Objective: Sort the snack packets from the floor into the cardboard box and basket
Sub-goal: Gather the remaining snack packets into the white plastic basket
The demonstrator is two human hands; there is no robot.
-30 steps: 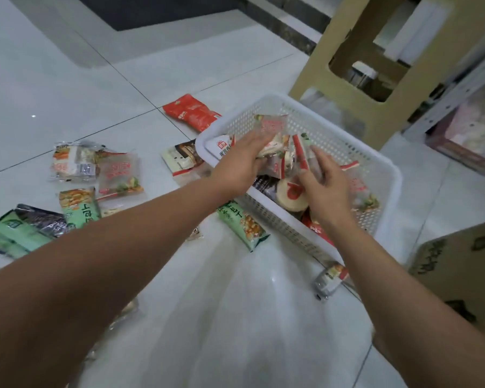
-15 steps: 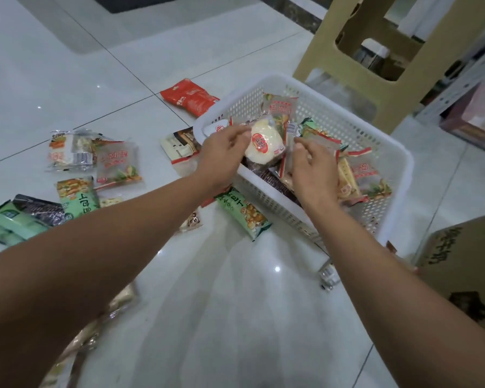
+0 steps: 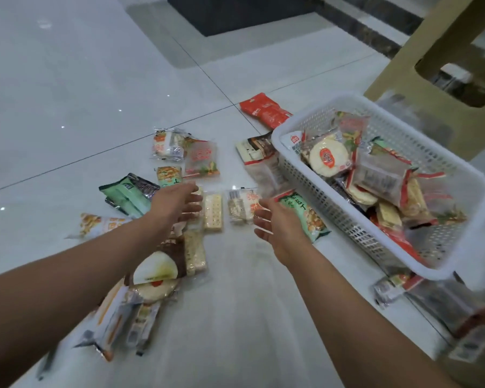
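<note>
The left hand (image 3: 177, 203) and right hand (image 3: 277, 228) have left the basket (image 3: 276, 137), now reaching empty over floor packets (image 3: 213, 211) at its eight o'clock; the round cracker packet (image 3: 329, 158) lies released inside.

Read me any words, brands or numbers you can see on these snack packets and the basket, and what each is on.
Nothing reads clearly.
On the green packet: large dark characters, too blurred.
On the round cracker packet: red label, print blurred.
On the sticker on the basket: red house logo, print too small.
On the red packet: white print, blurred.
</note>
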